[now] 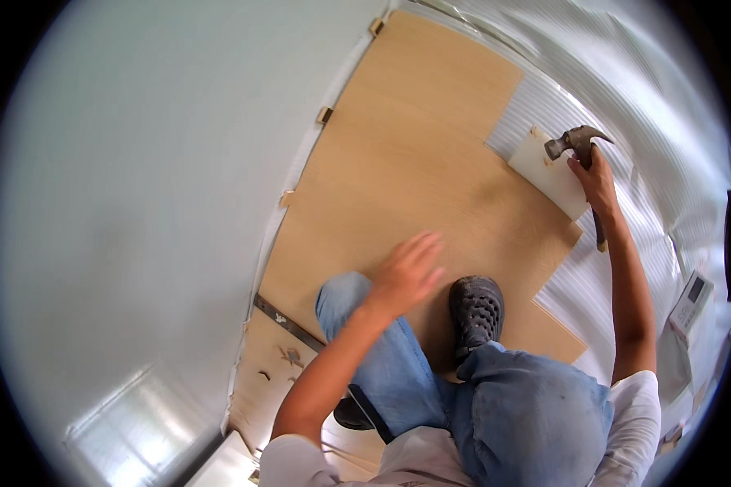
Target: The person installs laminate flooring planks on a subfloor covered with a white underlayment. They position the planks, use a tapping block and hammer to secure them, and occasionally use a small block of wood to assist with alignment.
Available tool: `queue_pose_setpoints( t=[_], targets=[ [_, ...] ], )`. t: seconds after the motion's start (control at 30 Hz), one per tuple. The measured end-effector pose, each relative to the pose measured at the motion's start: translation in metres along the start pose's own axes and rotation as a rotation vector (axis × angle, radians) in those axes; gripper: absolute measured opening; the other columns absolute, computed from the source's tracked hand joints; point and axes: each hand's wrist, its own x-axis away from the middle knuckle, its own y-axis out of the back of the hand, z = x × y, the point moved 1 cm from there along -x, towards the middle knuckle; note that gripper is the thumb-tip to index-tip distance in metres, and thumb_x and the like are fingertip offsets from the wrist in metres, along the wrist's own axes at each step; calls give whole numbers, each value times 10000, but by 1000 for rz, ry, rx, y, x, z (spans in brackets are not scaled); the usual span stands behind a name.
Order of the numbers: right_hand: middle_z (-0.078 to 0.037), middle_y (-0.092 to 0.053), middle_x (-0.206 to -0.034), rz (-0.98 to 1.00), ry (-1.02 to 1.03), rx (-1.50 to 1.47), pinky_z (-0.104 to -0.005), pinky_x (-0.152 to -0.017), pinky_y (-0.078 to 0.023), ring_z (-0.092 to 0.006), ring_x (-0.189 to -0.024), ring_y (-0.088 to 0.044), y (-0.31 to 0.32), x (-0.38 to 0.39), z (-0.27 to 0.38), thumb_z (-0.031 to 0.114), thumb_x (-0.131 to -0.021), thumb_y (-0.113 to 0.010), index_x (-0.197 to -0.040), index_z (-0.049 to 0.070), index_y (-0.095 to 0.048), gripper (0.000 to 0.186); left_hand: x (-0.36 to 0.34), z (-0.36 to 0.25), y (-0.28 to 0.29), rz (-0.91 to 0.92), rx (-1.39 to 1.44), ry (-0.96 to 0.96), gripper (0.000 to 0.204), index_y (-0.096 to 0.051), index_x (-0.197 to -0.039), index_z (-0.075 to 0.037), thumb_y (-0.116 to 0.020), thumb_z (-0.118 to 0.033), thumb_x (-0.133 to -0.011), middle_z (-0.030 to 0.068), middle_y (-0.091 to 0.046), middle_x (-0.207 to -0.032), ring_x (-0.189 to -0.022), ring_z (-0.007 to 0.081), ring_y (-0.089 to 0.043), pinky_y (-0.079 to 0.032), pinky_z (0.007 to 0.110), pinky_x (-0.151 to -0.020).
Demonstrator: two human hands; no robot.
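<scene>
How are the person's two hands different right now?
The right hand is closed around a steel claw hammer with a wooden handle, while the left hand is open, empty and blurred. The right hand is by the small pale board; the left is above the tan laminate floor planks. Both are bare.

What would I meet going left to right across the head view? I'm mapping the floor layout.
White wall → small wooden spacers along its foot → laid light-wood flooring planks → left hand → black clog → pale tapping block → right hand holding claw hammer
</scene>
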Motion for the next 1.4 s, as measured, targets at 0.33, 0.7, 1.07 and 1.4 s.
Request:
queue_pose_setpoints(
  t=[0.33,0.7,1.07,1.4],
  targets=[
    [-59,-524,-763,352,7,-79,-400,-649,-438,-173,-717,-483,-42,67,62,252,-920,-751,-953,21,-560,302,225,-98,157,-65,-314,497,450,-682,-1215,0,-772,-207,-825,145,-666,-1285,-1236,347,-587,-411,517,-1113],
    [-289,-705,-1019,557,512,750,-542,-837,-540,-490,-986,-675,-175,232,54,518,-893,-725,-1248,-2,-560,650,413,-227,185,-135,-345,745,402,-706,-1135,-29,-738,-217,-781,123,-694,-1211,-1114,279,-655,-500,431,-1015],
    [-310,-700,-1015,727,664,1005,-567,-828,-536,-508,-964,-672,-141,212,239,493,-902,-729,-1237,-14,-549,633,548,-252,163,-589,135,624,213,-654,-982,-25,-609,-192,-858,86,-644,-920,-942,274,-651,-524,386,-919],
    [-173,-714,-960,1108,846,962,-443,-795,-533,-304,-887,-680,-144,352,616,294,-983,-666,-1176,-76,-634,418,622,-325,114,-609,424,1000,208,-734,-850,-63,-583,-202,-877,131,-714,-917,-935,339,-666,-528,441,-852]
  ],
)
